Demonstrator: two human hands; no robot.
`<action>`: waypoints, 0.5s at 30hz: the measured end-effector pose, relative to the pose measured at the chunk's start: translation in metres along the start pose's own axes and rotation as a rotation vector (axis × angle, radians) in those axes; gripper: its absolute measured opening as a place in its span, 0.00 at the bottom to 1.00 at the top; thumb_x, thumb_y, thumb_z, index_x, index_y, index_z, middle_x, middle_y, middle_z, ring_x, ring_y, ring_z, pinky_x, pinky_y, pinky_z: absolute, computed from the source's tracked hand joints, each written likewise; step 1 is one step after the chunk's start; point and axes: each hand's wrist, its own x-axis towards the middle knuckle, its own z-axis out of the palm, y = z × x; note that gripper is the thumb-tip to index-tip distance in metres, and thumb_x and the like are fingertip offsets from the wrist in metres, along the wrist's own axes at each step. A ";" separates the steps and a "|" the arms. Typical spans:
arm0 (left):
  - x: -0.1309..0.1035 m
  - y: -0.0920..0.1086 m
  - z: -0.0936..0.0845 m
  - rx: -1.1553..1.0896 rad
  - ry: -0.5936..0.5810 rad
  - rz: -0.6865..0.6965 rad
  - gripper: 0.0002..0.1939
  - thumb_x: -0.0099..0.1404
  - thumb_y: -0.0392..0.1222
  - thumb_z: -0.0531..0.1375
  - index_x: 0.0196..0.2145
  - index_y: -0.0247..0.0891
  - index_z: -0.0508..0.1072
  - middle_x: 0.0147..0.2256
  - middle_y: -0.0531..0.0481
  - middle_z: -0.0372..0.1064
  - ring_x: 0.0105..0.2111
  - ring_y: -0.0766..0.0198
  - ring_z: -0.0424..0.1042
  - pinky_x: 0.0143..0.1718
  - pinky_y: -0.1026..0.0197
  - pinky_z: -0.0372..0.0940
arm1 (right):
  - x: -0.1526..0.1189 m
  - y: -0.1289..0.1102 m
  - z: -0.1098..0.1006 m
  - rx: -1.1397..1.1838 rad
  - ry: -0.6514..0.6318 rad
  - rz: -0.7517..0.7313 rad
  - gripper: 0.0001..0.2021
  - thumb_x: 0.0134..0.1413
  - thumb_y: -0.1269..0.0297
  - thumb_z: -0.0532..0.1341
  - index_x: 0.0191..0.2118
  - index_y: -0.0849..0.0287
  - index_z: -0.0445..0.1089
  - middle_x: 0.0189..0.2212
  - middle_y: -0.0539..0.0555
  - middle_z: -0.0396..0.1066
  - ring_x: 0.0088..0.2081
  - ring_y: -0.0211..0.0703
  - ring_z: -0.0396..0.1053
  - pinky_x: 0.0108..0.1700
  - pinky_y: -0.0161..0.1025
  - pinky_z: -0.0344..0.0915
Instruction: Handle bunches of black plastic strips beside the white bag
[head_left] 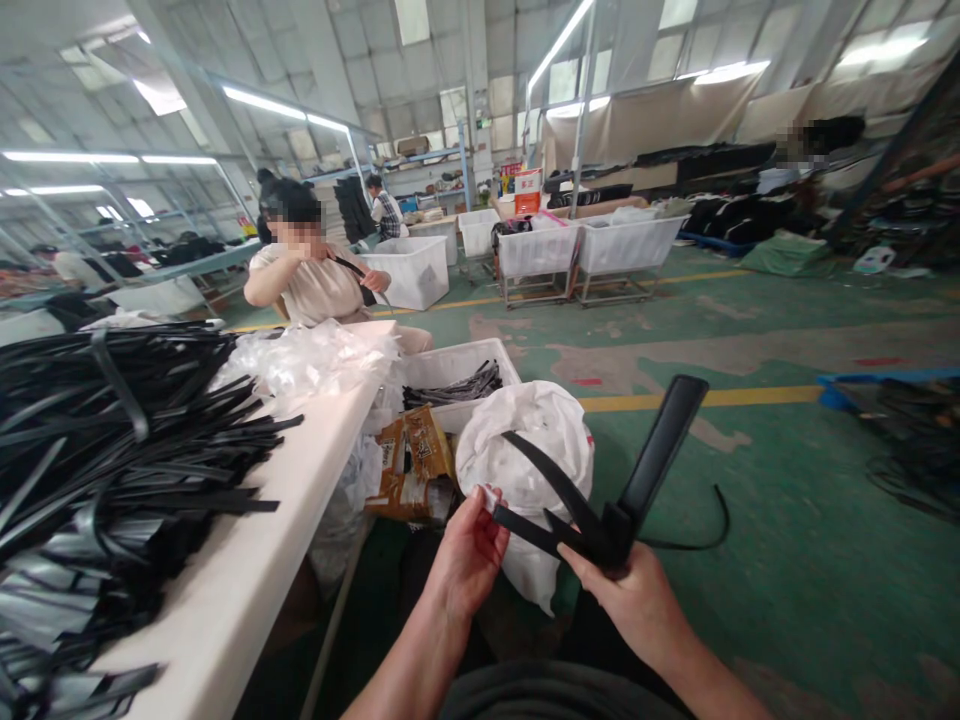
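Observation:
My right hand [630, 600] is closed around a black strap [664, 445] that looks like leather and is folded into several lengths. One broad length points up to the right, others reach left, and a thin tail [724, 515] hangs out to the right. My left hand [469, 555] pinches a small white piece [490, 496] right by the strap's left end. Behind both hands stands a white sack [480, 430] with its mouth open, whose contents I can barely make out.
To the left, a white table [300, 520] bears a heap of black straps [112, 420] and crumpled clear plastic [307, 360]. Beyond the sack are a brown printed bag [412, 465] and a white bin [499, 355] with straps. A seated co-worker [322, 280] handles a strap across the table.

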 end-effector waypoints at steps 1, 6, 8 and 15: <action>0.000 -0.001 0.001 -0.004 -0.004 -0.002 0.05 0.65 0.37 0.62 0.34 0.32 0.73 0.30 0.48 0.75 0.26 0.68 0.75 0.26 0.69 0.70 | 0.001 0.002 0.001 -0.011 -0.007 -0.008 0.18 0.52 0.49 0.63 0.34 0.61 0.77 0.23 0.55 0.74 0.26 0.51 0.71 0.28 0.40 0.67; 0.003 -0.005 0.000 -0.017 -0.011 -0.006 0.04 0.64 0.36 0.62 0.34 0.32 0.74 0.29 0.48 0.76 0.26 0.68 0.75 0.28 0.68 0.71 | 0.004 0.014 0.000 -0.058 0.020 -0.052 0.14 0.52 0.54 0.62 0.32 0.60 0.76 0.31 0.60 0.77 0.35 0.59 0.74 0.37 0.43 0.70; 0.005 -0.007 -0.002 -0.012 -0.014 -0.005 0.03 0.63 0.36 0.63 0.33 0.33 0.74 0.29 0.49 0.76 0.25 0.69 0.74 0.28 0.68 0.71 | 0.004 0.018 -0.002 -0.076 0.030 -0.053 0.12 0.53 0.55 0.62 0.32 0.59 0.76 0.33 0.60 0.78 0.36 0.59 0.75 0.39 0.44 0.70; 0.009 -0.027 -0.014 0.057 -0.022 0.016 0.08 0.56 0.37 0.69 0.33 0.33 0.75 0.29 0.50 0.75 0.26 0.68 0.74 0.28 0.68 0.70 | 0.004 0.021 0.002 -0.162 0.047 -0.101 0.11 0.52 0.57 0.60 0.35 0.57 0.77 0.35 0.60 0.78 0.39 0.59 0.75 0.39 0.43 0.68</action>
